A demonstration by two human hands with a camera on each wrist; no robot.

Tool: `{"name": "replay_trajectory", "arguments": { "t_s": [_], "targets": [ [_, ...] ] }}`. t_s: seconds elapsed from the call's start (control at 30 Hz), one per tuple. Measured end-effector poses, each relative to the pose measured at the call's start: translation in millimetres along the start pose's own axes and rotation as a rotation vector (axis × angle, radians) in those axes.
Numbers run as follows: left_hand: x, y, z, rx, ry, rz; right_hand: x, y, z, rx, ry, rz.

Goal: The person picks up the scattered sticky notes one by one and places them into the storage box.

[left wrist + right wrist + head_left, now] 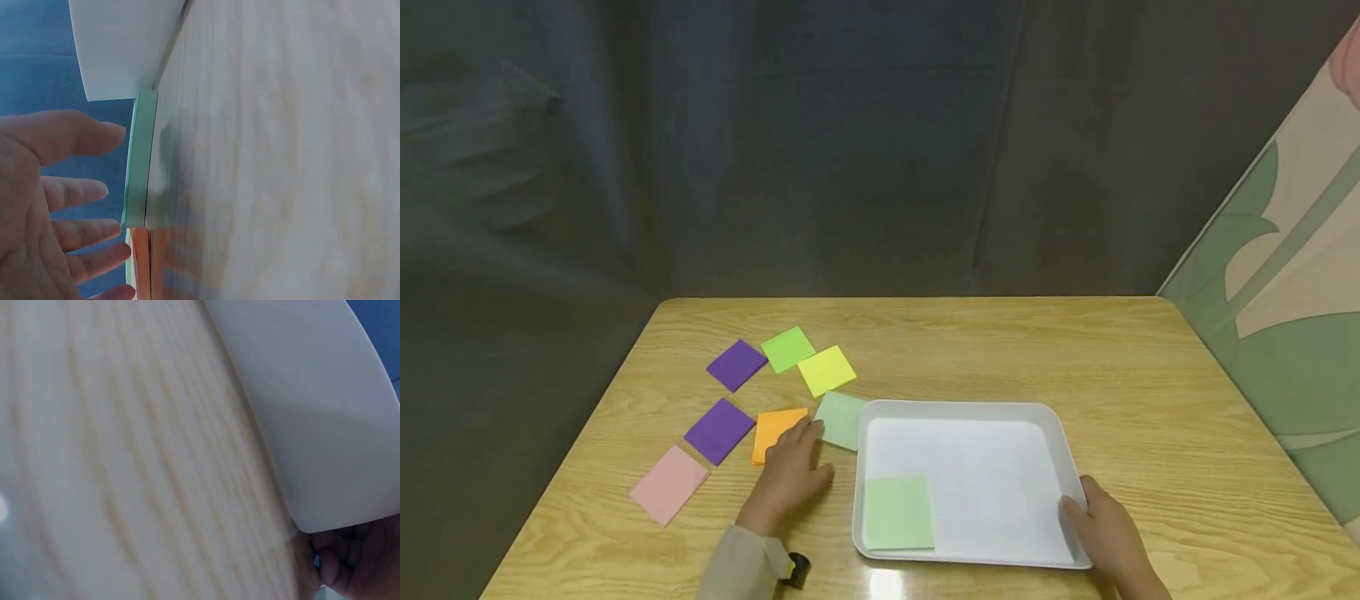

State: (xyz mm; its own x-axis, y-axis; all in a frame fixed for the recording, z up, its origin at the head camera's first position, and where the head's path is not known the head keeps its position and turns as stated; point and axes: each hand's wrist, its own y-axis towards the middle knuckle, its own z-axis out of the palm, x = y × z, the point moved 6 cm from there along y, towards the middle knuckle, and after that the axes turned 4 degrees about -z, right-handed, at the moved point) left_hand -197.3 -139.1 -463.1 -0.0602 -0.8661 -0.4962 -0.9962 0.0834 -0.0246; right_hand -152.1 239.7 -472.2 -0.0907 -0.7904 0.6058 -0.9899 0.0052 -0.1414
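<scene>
Two hands are showing over the surface in the head view: the left hand, its grip released, is hovering at an orange pad and a pale green pad; the right hand is grasping the white tray, where a light green pad is lying. In the left wrist view, spread fingers are standing near the pale green pad. In the right wrist view, the right hand is holding the tray's corner.

a dark grey cloth backdrop hangs from nine through one o'clock; a leaf-printed fabric panel slants at three; light glares off the wood-grain tabletop at six.
</scene>
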Motion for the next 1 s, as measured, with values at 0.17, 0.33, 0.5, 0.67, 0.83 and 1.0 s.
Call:
{"name": "replay_trajectory", "arguments": {
  "t_s": [0.17, 0.33, 0.5, 0.67, 0.83, 1.0],
  "targets": [
    [6.0, 1.8, -3.9, -0.016, 0.026, -0.076, 0, 0, 0, 0.002, 0.003, 0.014],
    [12.4, 4.4, -10.0, -0.033, 0.122, -0.161, -2, 0, 1, 0.01, 0.01, 0.031],
    [20.7, 7.6, -14.6, -0.034, 0.114, -0.232, -1, 1, 1, 0.013, 0.014, 0.037],
    [28.8, 10.6, -14.3, -0.017, 0.093, -0.293, -1, 0, 0, -0.004, 0.024, 0.023],
    [31.7, 12.2, -12.9, 0.025, 0.122, -0.343, -2, -1, -1, -0.016, 0.013, 0.012],
    [30.7, 14.0, -14.3, 0.036, 0.147, -0.363, -2, -1, -1, -0.015, 0.008, 0.017]
  ]
}}
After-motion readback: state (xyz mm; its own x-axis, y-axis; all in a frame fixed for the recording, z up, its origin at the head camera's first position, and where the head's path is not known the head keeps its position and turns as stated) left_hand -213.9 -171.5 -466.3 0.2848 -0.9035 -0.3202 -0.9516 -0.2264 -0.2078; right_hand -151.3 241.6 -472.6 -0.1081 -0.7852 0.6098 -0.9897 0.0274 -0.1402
